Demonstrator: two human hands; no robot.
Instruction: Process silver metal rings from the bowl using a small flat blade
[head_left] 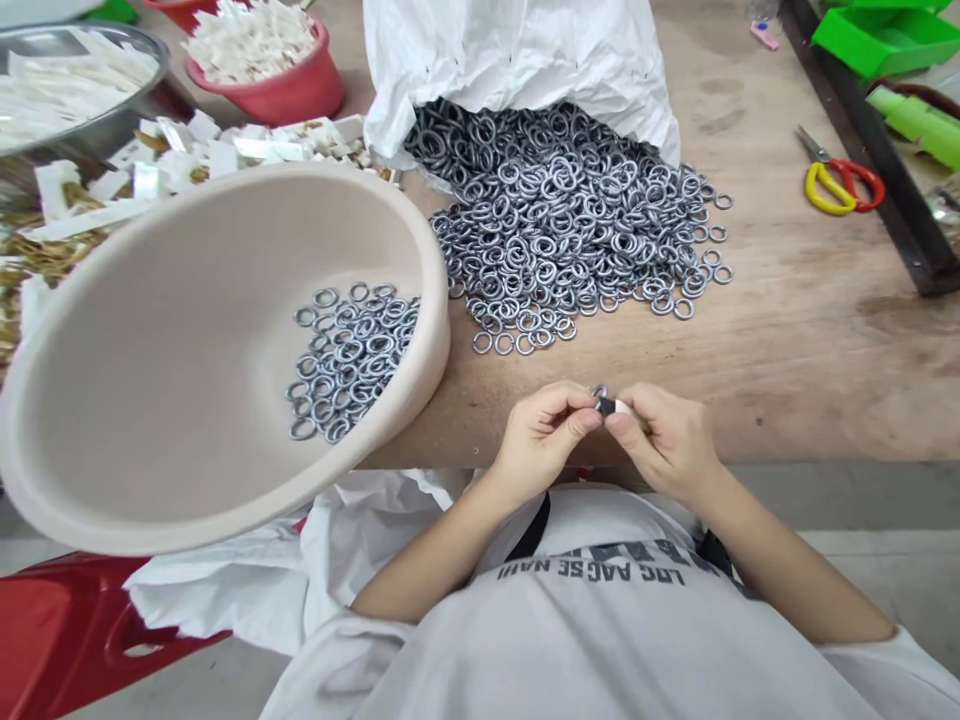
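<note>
Both hands at the near edge of the worktop (795, 370), about mid-length, just above the surface or on it, can't tell which. Left hand (546, 437): thumb and forefinger pinching a single grey ring (599, 390). Right hand (666, 437): thumb and forefinger pinching a small black-and-white piece (609, 406), black end up against the ring; fingertips hide the exact contact. Main ring pile (570, 230) is farther in from the near edge, spilling out of the mouth of a white sack (517, 50), a few loose rings fanned out on its right. Beige basin (172, 370) sits left of the pile, its rim overhanging the near edge; smaller ring batch (349, 360) inside, against the right wall. Scissors (836, 180), red and yellow handles, lie right of the pile, beside a dark bar (874, 140). Red bowl (289, 95) of white pieces stands behind the basin.
</note>
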